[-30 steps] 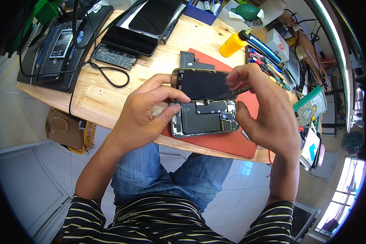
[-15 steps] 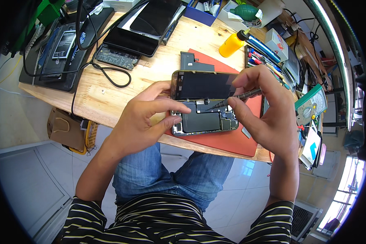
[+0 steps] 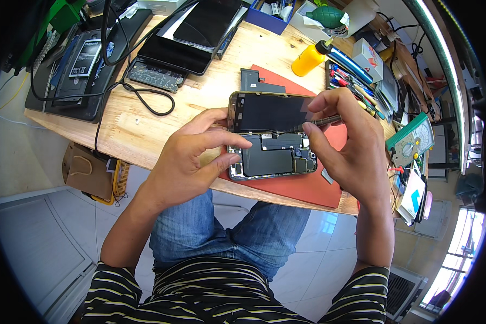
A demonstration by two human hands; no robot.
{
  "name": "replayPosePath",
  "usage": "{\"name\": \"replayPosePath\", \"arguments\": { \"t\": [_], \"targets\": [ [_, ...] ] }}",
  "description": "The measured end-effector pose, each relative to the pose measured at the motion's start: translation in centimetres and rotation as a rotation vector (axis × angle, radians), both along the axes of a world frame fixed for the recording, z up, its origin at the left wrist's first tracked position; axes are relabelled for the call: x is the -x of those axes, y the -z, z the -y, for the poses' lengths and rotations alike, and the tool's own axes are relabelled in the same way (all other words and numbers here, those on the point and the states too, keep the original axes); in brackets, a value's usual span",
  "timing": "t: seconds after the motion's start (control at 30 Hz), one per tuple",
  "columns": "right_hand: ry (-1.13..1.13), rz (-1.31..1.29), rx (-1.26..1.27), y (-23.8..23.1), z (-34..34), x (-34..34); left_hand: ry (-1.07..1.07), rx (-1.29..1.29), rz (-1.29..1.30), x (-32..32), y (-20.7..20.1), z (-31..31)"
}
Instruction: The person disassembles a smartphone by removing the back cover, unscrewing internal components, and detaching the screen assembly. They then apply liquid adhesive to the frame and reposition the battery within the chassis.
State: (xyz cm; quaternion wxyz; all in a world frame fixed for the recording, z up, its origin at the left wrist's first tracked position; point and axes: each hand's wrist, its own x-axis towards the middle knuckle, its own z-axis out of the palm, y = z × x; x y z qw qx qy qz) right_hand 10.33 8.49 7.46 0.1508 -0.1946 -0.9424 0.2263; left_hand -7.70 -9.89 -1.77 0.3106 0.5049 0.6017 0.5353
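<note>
An opened smartphone (image 3: 268, 162) lies on a red mat (image 3: 321, 193), its dark battery and circuit parts exposed. Its screen (image 3: 267, 112) stands raised along the far side. My left hand (image 3: 183, 156) grips the phone's left end, thumb and forefinger on the frame and other fingers partly hidden behind. In my right hand (image 3: 359, 151) a slim precision screwdriver (image 3: 324, 122) is pinched between thumb and fingers. Its shaft points left across the screen's lower edge; where the tip ends is hard to make out. Beyond the screen rests a flat dark L-shaped part (image 3: 260, 82).
Phones (image 3: 173, 54) are stacked at the far left-centre, beside a bare circuit board (image 3: 155, 75) and a looped black cable (image 3: 151, 110). A yellow bottle (image 3: 309, 59), assorted pens and tools (image 3: 351, 81) and a green-cased meter (image 3: 413, 141) line the right side.
My right hand has lifted the screwdriver away from the phone's inside, up to the screen's lower edge. My left hand stays in place on the phone.
</note>
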Motion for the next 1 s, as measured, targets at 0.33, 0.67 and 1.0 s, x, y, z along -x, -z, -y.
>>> {"name": "replayPosePath", "arguments": {
  "t": [0.33, 0.67, 1.0],
  "targets": [
    [-0.087, -0.142, 0.148, -1.2, 1.7, -0.1, 0.031, 0.003, 0.052, 0.0, 0.1, 0.1],
    [-0.207, -0.117, 0.260, -0.5, 3.1, 0.5, 0.050, 0.008, -0.057, 0.4, 0.3, 0.3],
    [-0.082, -0.062, -0.062, -0.7, 0.8, -0.8, 0.049, 0.005, -0.103, 0.5, 0.3, 0.3]
  ]
}}
